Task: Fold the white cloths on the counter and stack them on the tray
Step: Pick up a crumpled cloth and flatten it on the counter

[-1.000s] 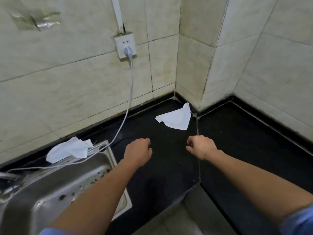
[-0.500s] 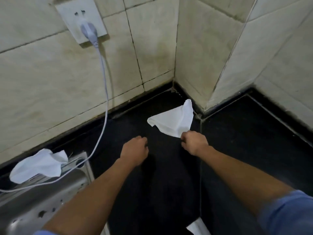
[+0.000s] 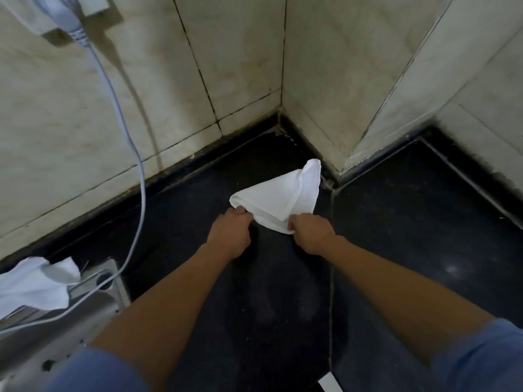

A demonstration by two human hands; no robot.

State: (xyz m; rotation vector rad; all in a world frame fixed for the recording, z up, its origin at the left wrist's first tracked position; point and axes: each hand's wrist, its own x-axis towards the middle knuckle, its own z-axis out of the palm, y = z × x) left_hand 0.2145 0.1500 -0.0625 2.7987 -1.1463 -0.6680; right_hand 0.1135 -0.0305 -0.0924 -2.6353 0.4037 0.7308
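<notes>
The left hand (image 3: pixel 229 236) pinches the near-left edge of the limp triangular white cloth (image 3: pixel 278 198) on the black desk (image 3: pixel 424 236), just before the tiled wall corner (image 3: pixel 283 80); the right hand (image 3: pixel 311 236) pinches its near tip. Soft and light, it probably handles best by the corners.

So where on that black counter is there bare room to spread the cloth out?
Bare counter lies between the two forearms, nearer than the white cloth that the left hand and right hand pinch. The slab right of the seam, up to the wall, is free too. Crowded: the left, where the sink, a second cloth and the cable meet.
</notes>
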